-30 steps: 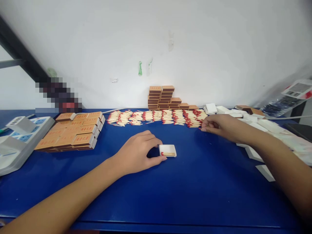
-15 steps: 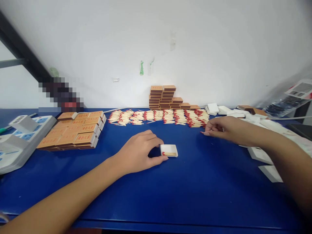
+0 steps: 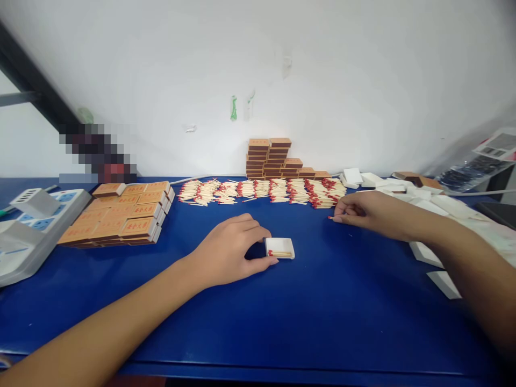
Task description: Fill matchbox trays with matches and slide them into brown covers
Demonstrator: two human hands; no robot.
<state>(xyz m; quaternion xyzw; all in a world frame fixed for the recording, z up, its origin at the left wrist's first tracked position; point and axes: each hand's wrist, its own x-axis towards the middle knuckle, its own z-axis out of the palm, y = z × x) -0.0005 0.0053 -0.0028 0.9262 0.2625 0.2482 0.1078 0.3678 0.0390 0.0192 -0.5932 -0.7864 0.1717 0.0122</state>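
My left hand (image 3: 231,250) rests on the blue table (image 3: 258,322), thumb and fingers closed on the left end of a small white matchbox tray (image 3: 279,248) with a few red-tipped matches in it. My right hand (image 3: 365,211) lies at the right end of a long row of loose matches (image 3: 262,192), fingertips pinched on a match whose red tip pokes out to the left.
A block of filled orange matchboxes (image 3: 121,214) lies at the left, beside a grey power strip (image 3: 28,228). A stepped stack of orange boxes (image 3: 274,159) stands by the wall. Empty white trays (image 3: 427,204) are scattered at the right.
My right hand drew back slightly from the end of the match row with a match pinched in its fingertips. My left hand and the tray stayed put.
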